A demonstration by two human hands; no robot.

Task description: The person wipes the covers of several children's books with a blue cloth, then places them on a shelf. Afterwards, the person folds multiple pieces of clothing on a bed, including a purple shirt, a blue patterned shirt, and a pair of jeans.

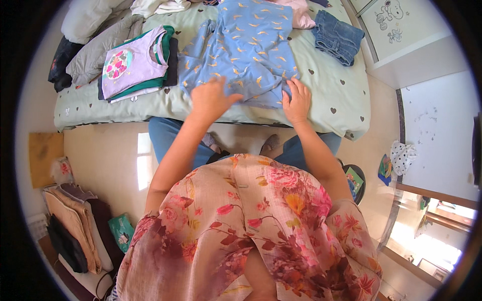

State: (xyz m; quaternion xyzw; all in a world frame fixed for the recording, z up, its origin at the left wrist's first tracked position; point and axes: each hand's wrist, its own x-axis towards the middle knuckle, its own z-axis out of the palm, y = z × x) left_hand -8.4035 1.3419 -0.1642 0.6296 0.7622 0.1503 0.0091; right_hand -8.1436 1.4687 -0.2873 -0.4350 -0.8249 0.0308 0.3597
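A blue garment with a yellow print [248, 49] lies spread on a bed with a pale green, heart-dotted cover [331, 94]. Over its near left part is my left hand [212, 94], slightly blurred, thumb apart from the fingers; whether it touches the cloth I cannot tell. My right hand [297, 98] rests at the garment's near right corner, fingers on the edge, and a grip there cannot be made out. Left of the garment lies a stack of folded clothes with a lilac printed T-shirt [137, 64] on top. Folded blue jeans [337, 37] lie to the right.
A grey padded jacket [101, 52] and other clothes lie at the bed's far left. Behind the blue garment is a pink garment [299, 13]. A white cabinet [406, 49] stands right of the bed. Folded textiles [75, 225] are piled on the left, beside a green package [122, 231].
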